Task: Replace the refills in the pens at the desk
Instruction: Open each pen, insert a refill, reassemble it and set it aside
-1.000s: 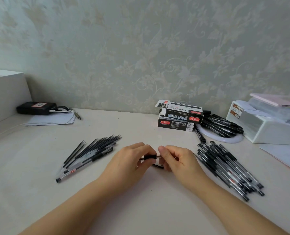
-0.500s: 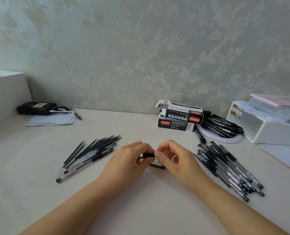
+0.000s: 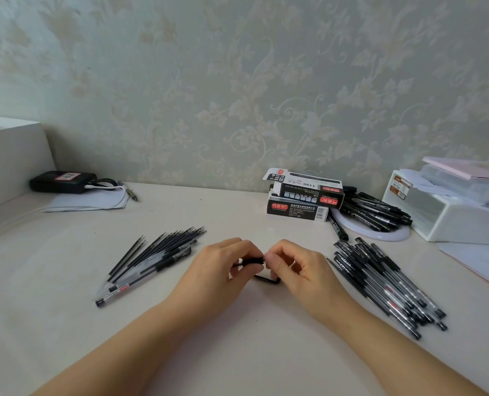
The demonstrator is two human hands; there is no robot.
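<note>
Pale cream surface [image 3: 237, 352] first: the left hand [image 3: 217, 278] and right hand [image 3: 300, 272] both pinch one short black pen piece [image 3: 253, 261] between them. Twist slowly, holding it straight. Farther off, thin black refills [image 3: 163, 247] lie left, black-capped clear pens [image 3: 380, 284] right.

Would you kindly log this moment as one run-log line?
stage: pen in work | left hand: grips pen | right hand: pinches its end | refills: left pile | pens: right pile

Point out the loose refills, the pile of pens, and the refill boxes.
loose refills [image 3: 163, 247]: head view, middle of the fan.
pile of pens [image 3: 386, 284]: head view, middle of the heap.
refill boxes [image 3: 303, 195]: head view, upper box's front.
</note>
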